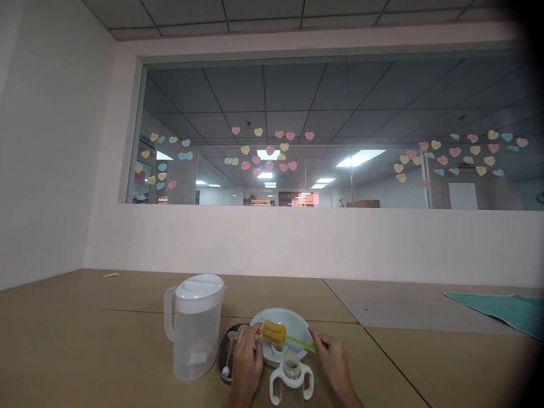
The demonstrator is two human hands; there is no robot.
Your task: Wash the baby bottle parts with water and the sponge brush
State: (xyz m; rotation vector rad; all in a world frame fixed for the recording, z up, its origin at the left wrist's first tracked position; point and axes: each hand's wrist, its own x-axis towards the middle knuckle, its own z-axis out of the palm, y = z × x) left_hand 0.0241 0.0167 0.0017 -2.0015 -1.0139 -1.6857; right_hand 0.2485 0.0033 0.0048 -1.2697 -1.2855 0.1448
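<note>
A sponge bottle brush (274, 331) with a yellow head and a green handle lies across a pale blue-white plate (293, 318). My right hand (334, 357) is closed on the end of its green handle. On the plate's left side, my left hand (246, 357) has its fingertips pinched beside the yellow sponge; what they hold is too small to make out. Below the sponge a small white ring (279, 349) shows at the plate's near side. Between my wrists stands an uncapped clear bottle (292, 368) with two white handles.
A lidded translucent pitcher (196, 334) stands left of my hands. Beside it, a dark oval tray (221, 354) holds small clear and white parts, partly hidden by my left hand. A teal cloth (505, 309) lies at the right; a wall with a window rises behind the table.
</note>
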